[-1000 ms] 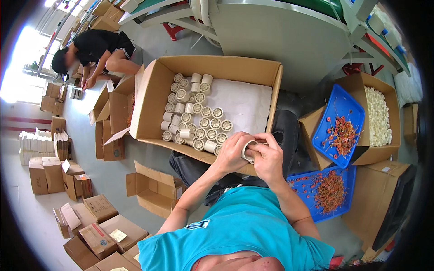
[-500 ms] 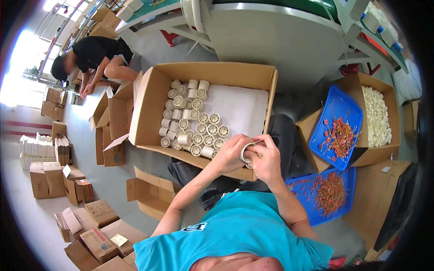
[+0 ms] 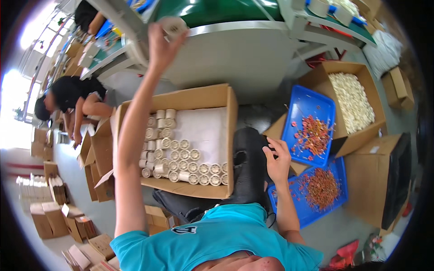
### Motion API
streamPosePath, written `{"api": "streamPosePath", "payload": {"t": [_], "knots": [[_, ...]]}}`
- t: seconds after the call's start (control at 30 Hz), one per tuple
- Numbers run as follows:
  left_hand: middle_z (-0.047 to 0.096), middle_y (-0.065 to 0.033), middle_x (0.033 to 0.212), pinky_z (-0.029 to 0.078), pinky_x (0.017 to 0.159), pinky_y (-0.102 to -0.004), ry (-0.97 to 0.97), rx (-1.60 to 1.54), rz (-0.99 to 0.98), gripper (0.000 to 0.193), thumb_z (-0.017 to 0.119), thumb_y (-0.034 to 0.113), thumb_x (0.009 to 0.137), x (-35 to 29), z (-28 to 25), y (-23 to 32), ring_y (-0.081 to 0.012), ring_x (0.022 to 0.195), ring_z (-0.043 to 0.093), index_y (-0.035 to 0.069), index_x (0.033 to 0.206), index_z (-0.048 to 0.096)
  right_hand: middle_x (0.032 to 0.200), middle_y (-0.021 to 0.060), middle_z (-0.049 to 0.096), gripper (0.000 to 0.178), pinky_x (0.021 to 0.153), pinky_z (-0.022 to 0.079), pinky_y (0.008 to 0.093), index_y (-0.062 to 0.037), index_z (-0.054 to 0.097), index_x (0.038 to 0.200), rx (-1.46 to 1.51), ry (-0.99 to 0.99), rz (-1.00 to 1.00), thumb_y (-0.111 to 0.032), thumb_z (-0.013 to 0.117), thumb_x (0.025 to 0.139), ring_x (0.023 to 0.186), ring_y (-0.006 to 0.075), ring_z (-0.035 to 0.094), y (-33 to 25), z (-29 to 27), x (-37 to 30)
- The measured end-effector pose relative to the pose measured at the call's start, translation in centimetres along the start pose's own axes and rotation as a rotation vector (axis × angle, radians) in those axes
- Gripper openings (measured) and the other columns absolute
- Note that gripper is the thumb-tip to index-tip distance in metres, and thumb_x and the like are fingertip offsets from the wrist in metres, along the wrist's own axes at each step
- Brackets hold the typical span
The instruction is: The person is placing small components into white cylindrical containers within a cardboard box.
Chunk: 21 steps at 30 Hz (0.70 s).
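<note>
Main risk for us: our left hand [image 3: 162, 50] pinches a white, hollow, round plastic cylinder [image 3: 174, 27] btwn thumb & fingers at the far left, by the pale metal rim [image 3: 226, 28] of a glossy green flat surface [image 3: 217, 11]. It's blurred, so we can't judge the grip well; it could slip if held only by its edge, or knock the rim b/c our arm's so stretched. Our left forearm crosses the box's left end, so a low elbow could poss. topple the off-white, spoked plastic cylinders [image 3: 185, 154] in that brown, open-top cardboard box [image 3: 190, 100]. Our right hand [image 3: 278, 159] has fingers loosely spread, nothing seen in it, just beside the blue, rectangular plastic tray [image 3: 316, 101]; a careless swing might tip it & spill the red-orange, thin-stemmed bits [image 3: 313, 135]. Vs. half a sec ago: both hands were together on a white cylinder over the box's near right; now they're well apart, & the near-right row shows. Can't tell if it's the same piece.
</note>
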<state>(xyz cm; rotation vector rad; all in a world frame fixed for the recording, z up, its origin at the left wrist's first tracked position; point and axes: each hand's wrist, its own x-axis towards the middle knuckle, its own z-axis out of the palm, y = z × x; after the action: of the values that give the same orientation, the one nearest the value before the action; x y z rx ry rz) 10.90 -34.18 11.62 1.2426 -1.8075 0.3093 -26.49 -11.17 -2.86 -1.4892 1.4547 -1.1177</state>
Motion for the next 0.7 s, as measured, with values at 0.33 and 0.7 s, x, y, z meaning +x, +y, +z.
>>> {"api": "streamPosePath", "payload": {"t": [0.33,0.7], "knots": [[0.051,-0.0338,0.131,0.044,0.100,-0.0478,0.300,0.300,-0.050,0.072,0.066,0.041,0.092,10.3,7.4,-14.2,-0.0467,0.120,0.051,-0.009,0.137,0.043,0.100,0.0170,0.067,0.023,0.082,0.052,0.0385,0.0000,0.071,0.109,-0.357,0.250,0.172,-0.006,0.068,0.087,0.091,0.0305,0.067,10.2,-6.6,2.9],[0.045,-0.0235,0.137,0.035,0.100,-0.0535,0.162,0.396,0.282,0.062,0.074,0.023,0.082,-1.1,3.8,0.8,-0.0419,0.125,0.043,0.005,0.134,0.045,0.102,0.0209,0.065,0.022,0.081,0.051,0.0491,-0.0031,0.069,0.105,-0.859,-0.019,0.105,-0.007,0.067,0.083,0.093,0.0411,0.064,15.6,-6.4,10.2]]}}
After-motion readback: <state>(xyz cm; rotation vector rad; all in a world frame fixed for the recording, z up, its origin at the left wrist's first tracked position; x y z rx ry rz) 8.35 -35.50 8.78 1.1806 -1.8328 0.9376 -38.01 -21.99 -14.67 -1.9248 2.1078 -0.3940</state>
